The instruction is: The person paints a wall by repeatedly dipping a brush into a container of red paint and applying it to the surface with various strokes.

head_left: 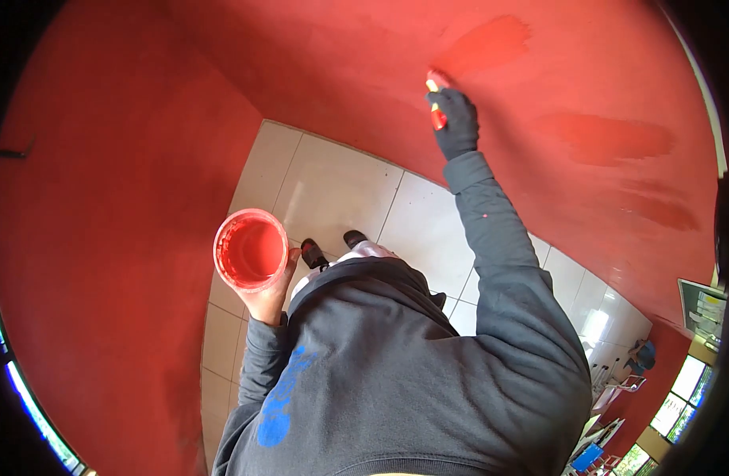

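Note:
My left hand (pixel 271 300), bare, is wrapped round the lower side of a plastic tub (pixel 219 252) of red paint (pixel 257 246). Some of its fingers are hidden behind the tub. Far out in front, my right hand (pixel 458 123) in a black glove grips a paintbrush (pixel 433 86) with a pale ferrule and a red handle end. The bristles touch the red wall (pixel 364 71), beside a fresh, brighter patch of paint (pixel 487 44). Another bright patch (pixel 618 136) lies further right on this wall, with darker streaks below it.
A second red wall (pixel 102 198) rises on the left and bears a small dark hook (pixel 13 152). Pale floor tiles (pixel 340 174) run between the walls, under my feet. At the lower right are a framed board (pixel 704 309), windows (pixel 682 397) and a jumble of items (pixel 606 412).

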The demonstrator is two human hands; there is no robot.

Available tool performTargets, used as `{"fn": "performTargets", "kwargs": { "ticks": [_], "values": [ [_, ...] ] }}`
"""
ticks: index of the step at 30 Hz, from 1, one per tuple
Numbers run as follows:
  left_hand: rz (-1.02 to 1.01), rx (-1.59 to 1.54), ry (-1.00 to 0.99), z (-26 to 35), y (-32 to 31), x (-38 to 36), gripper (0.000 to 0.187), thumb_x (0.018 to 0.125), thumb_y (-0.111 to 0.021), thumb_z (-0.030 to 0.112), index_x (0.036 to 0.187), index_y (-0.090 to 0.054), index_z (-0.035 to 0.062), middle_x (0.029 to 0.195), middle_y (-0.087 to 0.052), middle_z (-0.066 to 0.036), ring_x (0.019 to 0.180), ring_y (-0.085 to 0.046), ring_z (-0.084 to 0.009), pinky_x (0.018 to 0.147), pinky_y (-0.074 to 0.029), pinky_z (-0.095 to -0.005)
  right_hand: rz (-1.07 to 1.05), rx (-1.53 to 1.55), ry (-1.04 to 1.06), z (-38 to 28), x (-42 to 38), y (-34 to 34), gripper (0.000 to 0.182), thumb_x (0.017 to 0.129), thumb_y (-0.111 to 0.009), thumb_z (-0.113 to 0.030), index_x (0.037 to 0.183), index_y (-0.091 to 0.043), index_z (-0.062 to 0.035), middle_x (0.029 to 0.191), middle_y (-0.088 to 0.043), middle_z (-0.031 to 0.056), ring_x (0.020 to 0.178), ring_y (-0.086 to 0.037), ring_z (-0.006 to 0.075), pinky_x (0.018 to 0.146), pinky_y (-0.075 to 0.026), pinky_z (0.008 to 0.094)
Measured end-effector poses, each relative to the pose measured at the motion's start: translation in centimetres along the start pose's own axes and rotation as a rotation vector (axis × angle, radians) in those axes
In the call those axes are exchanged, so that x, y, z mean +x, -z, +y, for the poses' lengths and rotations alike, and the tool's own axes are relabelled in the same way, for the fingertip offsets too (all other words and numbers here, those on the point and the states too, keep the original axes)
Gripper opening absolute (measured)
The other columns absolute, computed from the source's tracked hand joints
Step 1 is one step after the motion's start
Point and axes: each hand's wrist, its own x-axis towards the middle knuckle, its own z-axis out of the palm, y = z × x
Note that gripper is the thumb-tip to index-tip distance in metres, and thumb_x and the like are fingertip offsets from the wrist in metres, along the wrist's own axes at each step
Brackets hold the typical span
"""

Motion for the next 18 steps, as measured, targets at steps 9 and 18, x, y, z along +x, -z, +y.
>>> {"fn": "performTargets", "kwargs": {
  "ticks": [9, 18],
  "values": [
    [-0.007, 0.032, -0.081, -1.3, 0.4, 0.0, 0.076, 0.058, -0.084, 0.001, 0.123, -0.044, 0.003, 0.109, -0.058, -0.008, 0.096, -0.058, -0.0165, 0.083, -0.05, -0.0309, 0.484, -0.332, 0.178, -4.5, 5.9, 10.6, 0.024, 0.073, -0.067, -0.003, 0.094, -0.069, -0.0144, 0.098, -0.062, 0.0072, 0.097, -0.059, 0.0265, 0.079, -0.047, 0.0366],
    [-0.057, -0.109, -0.006, -2.7, 0.9, 0.1, 0.077, 0.055, -0.086, 0.003, 0.121, -0.046, 0.0034, 0.112, -0.057, -0.008, 0.1, -0.057, -0.0175, 0.086, -0.049, -0.0326, -0.039, -0.259, 0.201, -2.9, 1.1, 0.3, 0.028, 0.071, -0.067, -0.008, 0.096, -0.067, -0.0187, 0.112, -0.057, 0.0044, 0.101, -0.055, 0.0255, 0.08, -0.043, 0.0387]
  ]
}}
